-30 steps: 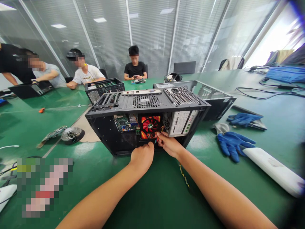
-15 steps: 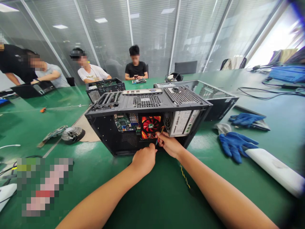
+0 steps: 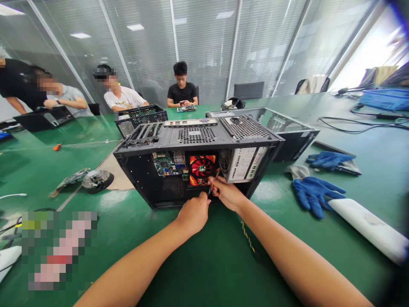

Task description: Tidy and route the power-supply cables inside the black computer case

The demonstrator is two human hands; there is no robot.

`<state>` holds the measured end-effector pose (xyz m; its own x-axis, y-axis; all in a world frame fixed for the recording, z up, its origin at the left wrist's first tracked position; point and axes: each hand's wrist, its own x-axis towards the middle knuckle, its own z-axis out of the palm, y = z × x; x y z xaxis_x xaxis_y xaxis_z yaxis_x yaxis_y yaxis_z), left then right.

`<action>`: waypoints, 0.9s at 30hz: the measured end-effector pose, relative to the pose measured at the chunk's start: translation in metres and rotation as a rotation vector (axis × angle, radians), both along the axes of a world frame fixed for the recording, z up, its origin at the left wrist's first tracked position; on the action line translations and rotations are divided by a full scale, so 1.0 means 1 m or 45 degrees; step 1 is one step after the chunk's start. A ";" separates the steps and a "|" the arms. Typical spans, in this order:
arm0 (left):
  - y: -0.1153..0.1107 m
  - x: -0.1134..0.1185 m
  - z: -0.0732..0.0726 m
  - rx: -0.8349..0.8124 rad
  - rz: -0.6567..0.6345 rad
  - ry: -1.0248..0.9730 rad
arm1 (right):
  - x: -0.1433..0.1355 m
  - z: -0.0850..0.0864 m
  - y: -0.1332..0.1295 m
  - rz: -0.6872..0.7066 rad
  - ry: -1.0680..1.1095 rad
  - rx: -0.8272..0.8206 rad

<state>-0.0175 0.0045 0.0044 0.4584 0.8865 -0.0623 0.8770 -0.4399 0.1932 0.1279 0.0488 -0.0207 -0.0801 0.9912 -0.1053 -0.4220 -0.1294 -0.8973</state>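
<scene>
A black computer case point(image 3: 198, 147) stands before me with its side open. Inside are a green motherboard point(image 3: 164, 165), a red-and-black fan point(image 3: 202, 169) and, at the right, a power supply point(image 3: 245, 165) with a white label. My left hand point(image 3: 194, 213) is closed at the case's lower edge, on the cable bundle. Just right of it, my right hand point(image 3: 225, 192) pinches the same coloured power cables point(image 3: 211, 187) below the fan. The fingers hide the cables' ends. A twisted yellow-and-black cable point(image 3: 247, 236) hangs below my right wrist.
Blue gloves point(image 3: 315, 196) and a white bar-shaped object point(image 3: 367, 230) lie at the right. On the left are a round metal part point(image 3: 97, 181) and a blurred-out patch. More cases point(image 3: 287, 132) stand behind; several people sit or stand across the green table point(image 3: 128, 238).
Both my hands keep their hold at the same spot, with hardly any movement. At the far left, a person's arm has shifted over another case.
</scene>
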 end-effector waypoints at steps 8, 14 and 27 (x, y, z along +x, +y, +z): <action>-0.002 0.001 0.006 0.110 0.055 0.177 | 0.000 0.001 -0.001 -0.005 -0.007 0.004; -0.001 0.003 0.007 0.193 0.076 0.249 | -0.001 0.003 -0.001 -0.007 -0.036 0.007; -0.004 0.004 0.014 0.090 0.071 0.169 | -0.001 0.005 -0.002 0.008 -0.072 0.017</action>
